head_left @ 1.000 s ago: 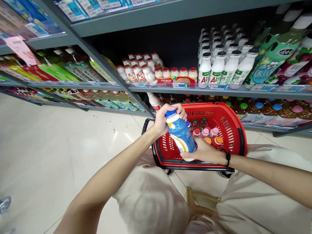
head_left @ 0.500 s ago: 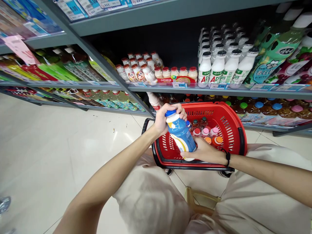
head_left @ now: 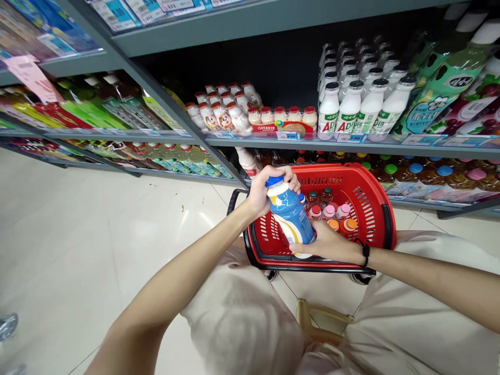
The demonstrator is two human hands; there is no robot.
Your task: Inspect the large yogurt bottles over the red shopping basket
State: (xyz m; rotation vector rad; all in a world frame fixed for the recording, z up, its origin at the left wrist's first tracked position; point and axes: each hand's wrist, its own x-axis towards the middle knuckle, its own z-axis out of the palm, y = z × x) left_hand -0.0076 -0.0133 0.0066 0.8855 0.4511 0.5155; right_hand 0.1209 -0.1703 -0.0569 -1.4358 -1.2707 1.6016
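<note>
Blue bottle (head_left: 289, 216) aslant — left hand (head_left: 262, 192) around top, right hand (head_left: 330, 242) near base

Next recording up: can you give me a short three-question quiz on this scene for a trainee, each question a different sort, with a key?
1. True or false: the left hand is nearer the cap of the held bottle than the right hand is.
2. Which colour is the basket? A) green B) red C) white
3. Fill in: the black band is on the ____ wrist.

Key: 1. True. 2. B. 3. right.
</note>
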